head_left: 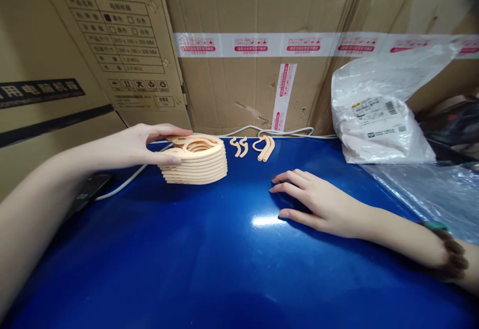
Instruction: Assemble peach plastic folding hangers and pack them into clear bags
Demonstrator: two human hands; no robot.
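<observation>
A neat stack of flat, curved cream plastic pieces (194,164) stands at the back left of the blue tabletop (224,269). My left hand (149,144) grips its left end, thumb on the near side and fingers on the far side. Whether the stack touches the table or is slightly raised, I cannot tell. My right hand (314,202) lies palm down on the table, fingers apart, holding nothing. Beyond it, near the back edge, lie two small S-shaped cream pieces (243,147) and a few curved, hook-like cream pieces (266,148).
Cardboard boxes (239,84) wall off the back and left. A labelled white plastic bag (381,124) stands at the back right, with clear plastic film (430,194) before it. A white cable (127,182) runs along the back, near a dark phone-like device (92,187) at left.
</observation>
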